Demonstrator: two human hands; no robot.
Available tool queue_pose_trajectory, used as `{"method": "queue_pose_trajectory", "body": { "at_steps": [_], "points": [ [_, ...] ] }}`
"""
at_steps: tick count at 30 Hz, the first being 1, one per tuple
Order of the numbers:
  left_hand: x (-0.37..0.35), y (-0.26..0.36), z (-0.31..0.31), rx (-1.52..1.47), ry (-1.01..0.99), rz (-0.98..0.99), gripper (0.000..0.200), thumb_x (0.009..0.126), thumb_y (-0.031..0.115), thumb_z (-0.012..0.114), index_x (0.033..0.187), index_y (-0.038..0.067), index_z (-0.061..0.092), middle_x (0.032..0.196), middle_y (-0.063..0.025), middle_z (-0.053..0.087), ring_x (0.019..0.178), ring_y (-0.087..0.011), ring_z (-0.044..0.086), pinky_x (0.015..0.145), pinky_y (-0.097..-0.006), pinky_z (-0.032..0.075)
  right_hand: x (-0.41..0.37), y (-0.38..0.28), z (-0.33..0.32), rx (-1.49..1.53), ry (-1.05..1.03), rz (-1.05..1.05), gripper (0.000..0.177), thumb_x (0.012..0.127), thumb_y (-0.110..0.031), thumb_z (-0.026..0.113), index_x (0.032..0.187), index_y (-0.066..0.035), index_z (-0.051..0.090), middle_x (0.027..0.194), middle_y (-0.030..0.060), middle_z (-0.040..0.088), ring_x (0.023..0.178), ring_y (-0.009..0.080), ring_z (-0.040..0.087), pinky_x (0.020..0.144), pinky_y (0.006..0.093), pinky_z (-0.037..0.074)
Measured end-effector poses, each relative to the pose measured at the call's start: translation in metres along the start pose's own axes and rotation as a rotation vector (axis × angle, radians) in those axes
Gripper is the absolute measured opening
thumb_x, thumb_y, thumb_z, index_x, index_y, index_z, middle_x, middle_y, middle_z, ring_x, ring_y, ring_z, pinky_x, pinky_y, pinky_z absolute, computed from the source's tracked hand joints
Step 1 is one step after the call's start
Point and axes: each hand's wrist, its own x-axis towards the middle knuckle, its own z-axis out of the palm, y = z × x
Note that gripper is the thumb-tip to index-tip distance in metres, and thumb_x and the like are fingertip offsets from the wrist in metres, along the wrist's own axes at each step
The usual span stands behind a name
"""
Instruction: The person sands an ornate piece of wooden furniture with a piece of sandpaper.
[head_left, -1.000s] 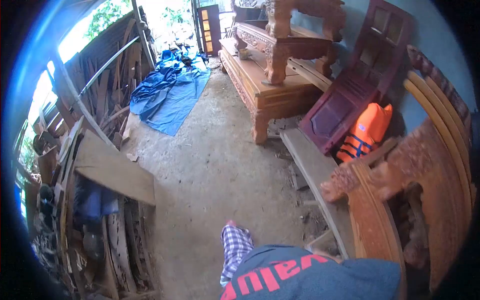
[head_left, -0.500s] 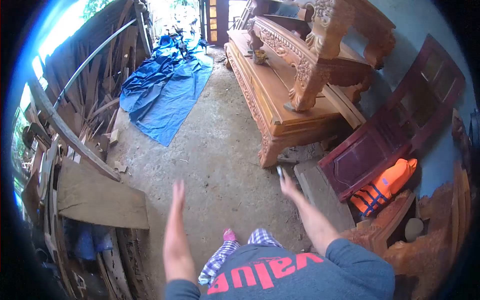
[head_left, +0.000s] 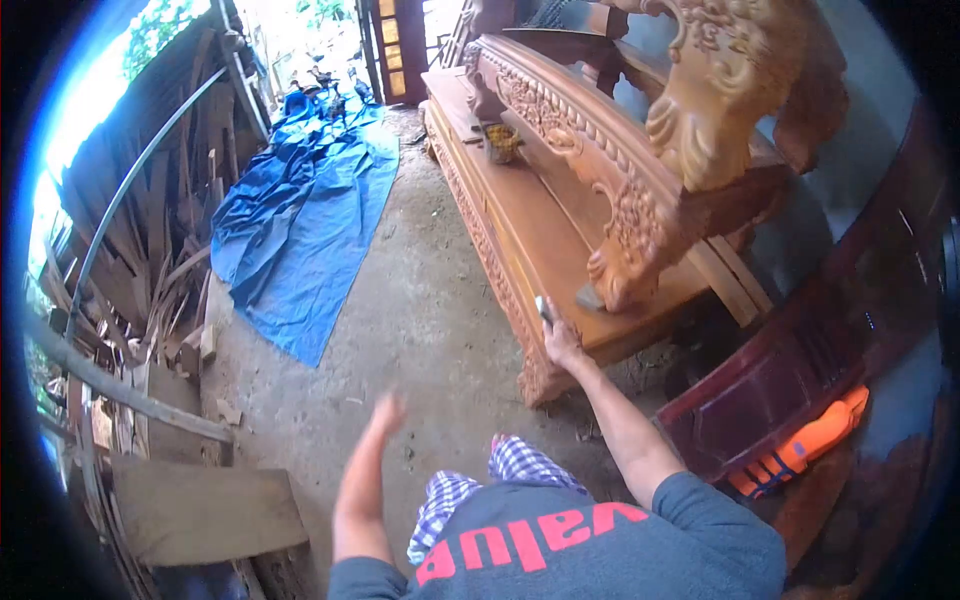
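Observation:
My right hand [head_left: 564, 343] is closed around a small object with a whitish end [head_left: 543, 309] that sticks up past the fingers; its kind does not show. The hand is beside the near end of a carved wooden table [head_left: 500, 240], in front of its corner. Over the concrete floor hangs my left hand [head_left: 388, 412], smeared by motion, so its fingers cannot be made out. A second carved piece with scrolled legs [head_left: 632, 240] stands on top of the table. A small container with yellowish contents [head_left: 502, 143] sits on the tabletop farther back.
A crumpled blue tarp [head_left: 300, 240] covers the floor ahead on the left. Scrap boards [head_left: 150, 230] lean along the left wall, with a curved bar and a flat panel [head_left: 205, 510] nearer me. At right are a dark red door [head_left: 770, 370] and an orange life vest [head_left: 805, 440].
I have moved forward, and the carved table appears closer. My right hand has risen beside the table's corner, still with the small object. My left hand has swung lower and slightly right.

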Motion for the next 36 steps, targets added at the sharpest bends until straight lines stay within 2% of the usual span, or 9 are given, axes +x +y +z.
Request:
{"method": "queue_pose_trajectory", "body": {
  "at_steps": [3, 6, 11, 19, 21, 22, 26, 32, 36],
  "points": [
    [-0.114, -0.097, 0.088, 0.109, -0.577, -0.559, 0.058, 0.095, 0.035, 0.059, 0.142, 0.002, 0.051, 0.138, -0.0252, 0.057, 0.131, -0.0393, 0.051, 0.108, -0.0471, 0.043, 0.036, 0.011, 0.003, -0.129, -0.060, 0.058, 0.069, 0.095, -0.015, 0.052, 0.159, -0.020, 0.025, 0.150, 0.0248, 0.042, 0.137, 0.0433, 0.043, 0.113, 0.0512, 0.034],
    [-0.218, -0.095, 0.099, -0.151, -0.674, -0.823, 0.058, 0.096, 0.036, 0.058, 0.142, 0.002, 0.050, 0.139, -0.0250, 0.055, 0.132, -0.0386, 0.051, 0.109, -0.0462, 0.042, 0.065, 0.030, 0.017, -0.385, 0.028, -0.075, 0.074, 0.092, -0.012, 0.051, 0.160, -0.024, 0.024, 0.154, 0.0243, 0.036, 0.141, 0.0439, 0.035, 0.114, 0.0567, 0.029],
    [-0.224, -0.061, 0.096, -0.337, -0.697, -0.902, 0.059, 0.097, 0.036, 0.056, 0.143, 0.001, 0.049, 0.142, -0.0248, 0.054, 0.134, -0.0374, 0.049, 0.110, -0.0447, 0.040, 0.106, 0.069, 0.056, -0.647, -0.007, -0.045, 0.079, 0.088, -0.016, 0.061, 0.158, -0.026, 0.026, 0.157, 0.0273, 0.027, 0.144, 0.0500, 0.026, 0.116, 0.0646, 0.020],
    [0.084, -0.113, 0.078, -0.466, -0.386, -0.834, 0.057, 0.100, 0.036, 0.054, 0.144, -0.001, 0.048, 0.142, -0.0235, 0.053, 0.132, -0.0341, 0.051, 0.108, -0.0428, 0.041, 0.333, 0.064, 0.119, -0.601, 0.051, 0.084, 0.087, 0.089, -0.042, 0.068, 0.159, -0.024, 0.021, 0.160, 0.0311, 0.017, 0.147, 0.0533, 0.016, 0.115, 0.0678, 0.016],
    [0.225, -0.040, -0.003, -0.769, -0.014, -0.945, 0.047, 0.102, 0.027, 0.055, 0.140, 0.001, 0.050, 0.131, -0.0192, 0.061, 0.125, -0.0267, 0.056, 0.102, -0.0381, 0.047, 0.415, 0.064, 0.144, -0.580, 0.058, 0.047, 0.087, 0.089, -0.043, 0.068, 0.159, -0.024, 0.021, 0.160, 0.0308, 0.018, 0.147, 0.0534, 0.016, 0.115, 0.0678, 0.015],
    [0.277, -0.052, -0.005, -0.858, 0.083, -0.803, 0.044, 0.102, 0.023, 0.056, 0.140, 0.002, 0.050, 0.128, -0.0145, 0.060, 0.118, -0.0204, 0.058, 0.096, -0.0312, 0.049, 0.457, 0.065, 0.154, -0.570, 0.050, 0.030, 0.087, 0.089, -0.047, 0.066, 0.160, -0.024, 0.020, 0.160, 0.0305, 0.018, 0.147, 0.0531, 0.016, 0.115, 0.0680, 0.015],
    [0.417, 0.043, -0.059, -0.975, 0.142, -0.485, 0.047, 0.101, 0.029, 0.059, 0.142, 0.008, 0.049, 0.130, -0.0076, 0.058, 0.105, -0.0160, 0.060, 0.086, -0.0284, 0.048, 0.558, 0.064, 0.171, -0.528, 0.020, 0.052, 0.087, 0.090, -0.061, 0.059, 0.160, -0.026, 0.019, 0.162, 0.0292, 0.017, 0.148, 0.0508, 0.015, 0.116, 0.0677, 0.014],
    [0.414, 0.076, -0.013, -0.878, -0.354, -0.407, 0.046, 0.101, 0.030, 0.059, 0.141, 0.009, 0.051, 0.120, -0.0067, 0.062, 0.103, -0.0157, 0.061, 0.085, -0.0294, 0.049, 0.456, 0.068, 0.134, -0.540, 0.015, 0.077, 0.085, 0.092, -0.065, 0.053, 0.160, -0.024, 0.022, 0.162, 0.0282, 0.019, 0.149, 0.0490, 0.015, 0.118, 0.0632, 0.010],
    [0.320, -0.013, 0.048, -0.816, -0.479, -0.767, 0.048, 0.098, 0.030, 0.063, 0.138, 0.005, 0.053, 0.117, -0.0078, 0.062, 0.094, -0.0149, 0.060, 0.075, -0.0291, 0.052, 0.286, 0.056, 0.085, -0.578, -0.067, 0.221, 0.085, 0.093, -0.064, 0.050, 0.160, -0.018, 0.024, 0.163, 0.0282, 0.014, 0.149, 0.0504, 0.013, 0.118, 0.0633, 0.009]
  ]
}}
